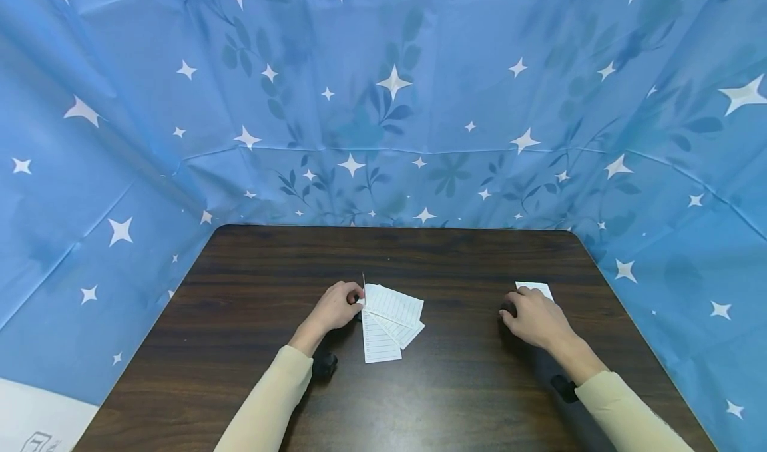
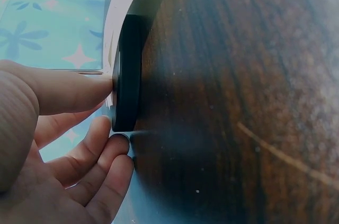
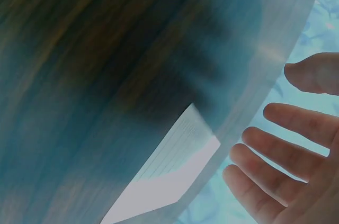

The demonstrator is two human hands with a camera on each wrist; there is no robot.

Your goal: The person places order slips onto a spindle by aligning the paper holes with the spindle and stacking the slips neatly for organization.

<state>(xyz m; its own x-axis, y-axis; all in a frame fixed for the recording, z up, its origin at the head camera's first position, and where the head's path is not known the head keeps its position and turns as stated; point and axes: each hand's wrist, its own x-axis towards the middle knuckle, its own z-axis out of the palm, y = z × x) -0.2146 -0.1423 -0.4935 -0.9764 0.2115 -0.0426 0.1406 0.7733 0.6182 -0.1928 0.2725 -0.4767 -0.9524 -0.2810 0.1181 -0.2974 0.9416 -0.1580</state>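
Note:
Beside the fanned lined paper slips (image 1: 392, 305), my left hand (image 1: 338, 303) curls its thumb and fingers at a bill spike. The spike's thin metal rod (image 1: 363, 285) rises through the slips' corner. Its round black base (image 2: 127, 75) shows side-on in the left wrist view, with the thumb tip against its upper face and the slips. The index fingertip is partly hidden there. On the right, my right hand (image 1: 536, 317) hovers over another lined slip (image 1: 535, 288). In the right wrist view its fingers are spread and apart from that slip (image 3: 169, 166).
The dark wood-grain table (image 1: 455, 385) has rounded far corners. A blue star-patterned cloth (image 1: 383, 106) hangs behind it and along both sides. A white printed object (image 1: 42, 415) lies at the lower left. Black bands (image 1: 324, 365) sit at both wrists.

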